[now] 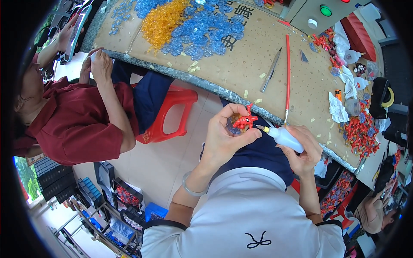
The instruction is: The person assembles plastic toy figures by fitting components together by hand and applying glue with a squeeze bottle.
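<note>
Between the thumb and fingers of my left hand [223,137] is a small red plastic figure [245,122], with a translucent bluish and amber piece [232,124] behind it in the same grip. My right hand [306,148] is wrapped round a white squeeze bottle [287,139]. The bottle lies tilted, and its yellow-collared thin tip points left at the red figure, very near or touching it; I cannot tell which. Both hands are just off the table's near edge, above my lap.
On the cardboard-covered table [254,79] lie blue translucent pieces [202,36], amber pieces [161,21], tweezers [271,69] and a red-handled brush [288,73]. Red figures [361,133] heap up at the right beside crumpled tissues [338,107]. A co-worker [86,118] sits at left near a red stool [174,114].
</note>
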### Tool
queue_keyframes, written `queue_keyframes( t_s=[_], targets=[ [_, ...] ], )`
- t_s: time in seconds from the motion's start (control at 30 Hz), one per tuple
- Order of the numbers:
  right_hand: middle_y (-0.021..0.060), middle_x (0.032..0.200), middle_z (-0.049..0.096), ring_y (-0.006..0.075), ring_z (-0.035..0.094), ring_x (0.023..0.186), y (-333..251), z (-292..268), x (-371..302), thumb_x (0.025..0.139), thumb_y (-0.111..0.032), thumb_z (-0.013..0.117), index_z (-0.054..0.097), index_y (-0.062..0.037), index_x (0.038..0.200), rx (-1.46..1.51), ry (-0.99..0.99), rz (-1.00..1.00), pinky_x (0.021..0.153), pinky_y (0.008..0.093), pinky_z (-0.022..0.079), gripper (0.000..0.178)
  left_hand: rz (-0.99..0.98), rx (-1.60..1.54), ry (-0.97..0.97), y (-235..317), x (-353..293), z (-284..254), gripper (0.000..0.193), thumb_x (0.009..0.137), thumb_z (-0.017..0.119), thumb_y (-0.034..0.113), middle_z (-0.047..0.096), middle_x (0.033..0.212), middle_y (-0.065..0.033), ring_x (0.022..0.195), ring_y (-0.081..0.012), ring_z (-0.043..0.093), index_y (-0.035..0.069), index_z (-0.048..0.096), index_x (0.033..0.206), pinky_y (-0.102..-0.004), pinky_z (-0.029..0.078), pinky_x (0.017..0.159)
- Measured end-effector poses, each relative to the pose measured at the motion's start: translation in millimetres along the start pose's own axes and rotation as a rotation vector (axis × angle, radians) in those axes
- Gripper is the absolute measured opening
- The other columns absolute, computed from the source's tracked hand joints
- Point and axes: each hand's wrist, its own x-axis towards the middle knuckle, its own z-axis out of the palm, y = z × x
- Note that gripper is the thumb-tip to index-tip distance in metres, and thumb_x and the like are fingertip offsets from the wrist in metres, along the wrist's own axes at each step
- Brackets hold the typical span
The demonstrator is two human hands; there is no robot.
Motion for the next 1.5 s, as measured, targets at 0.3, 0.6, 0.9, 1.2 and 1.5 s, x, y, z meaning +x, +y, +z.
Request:
queue_keyframes(
  t_s=[0.3,0.6,0.9,1.2,1.5],
  targets=[
    [0.0202,0.088,0.067,0.0294,0.066,0.074,-1.8,-1.1,-0.8,0.065,0.0,0.08,0.065,0.0054,0.103,-0.005,0.001,-0.004,0.067,0.0345,0.052,0.041,0.005,0.004,-0.006,-0.5,-1.8,0.3,0.038,0.071,0.078,-0.003,0.056,0.085,0.0018,0.076,-0.0026,0.053,0.003,0.053,0.099,-0.0173,0.045,0.068],
    [0.0199,0.089,0.068,0.0296,0.066,0.075,-2.6,-0.5,-4.0,0.064,-0.001,0.08,0.066,0.0053,0.101,-0.007,0.018,0.017,0.069,0.0347,0.053,0.04,0.018,0.012,-0.018,0.2,-4.1,0.3,0.038,0.071,0.078,-0.003,0.057,0.086,0.0011,0.078,-0.0033,0.055,0.003,0.053,0.099,-0.0176,0.046,0.07],
    [0.0198,0.089,0.068,0.0304,0.067,0.077,-4.7,-0.9,-4.0,0.064,-0.001,0.081,0.066,0.0054,0.101,-0.026,0.012,0.008,0.069,0.036,0.053,0.04,0.017,0.001,-0.012,0.5,-4.9,0.5,0.038,0.07,0.078,-0.004,0.057,0.087,0.0006,0.078,-0.0033,0.054,0.003,0.053,0.098,-0.0174,0.045,0.07],
    [0.0201,0.089,0.067,0.0306,0.067,0.076,-4.5,-1.1,-3.3,0.064,0.0,0.081,0.066,0.006,0.1,-0.02,0.014,0.016,0.069,0.036,0.053,0.04,0.03,0.02,-0.023,-0.4,-4.2,-0.8,0.037,0.071,0.078,-0.002,0.056,0.086,0.0016,0.078,-0.0028,0.053,0.003,0.053,0.098,-0.017,0.044,0.069],
    [0.0201,0.089,0.067,0.0298,0.067,0.075,-4.8,-0.7,-3.1,0.064,-0.001,0.081,0.067,0.0058,0.1,-0.028,0.012,0.027,0.069,0.0354,0.053,0.039,0.016,0.01,-0.022,1.1,-3.6,-0.2,0.038,0.071,0.078,-0.002,0.057,0.086,0.0016,0.078,-0.0028,0.054,0.003,0.053,0.099,-0.017,0.045,0.069]
  ],
)
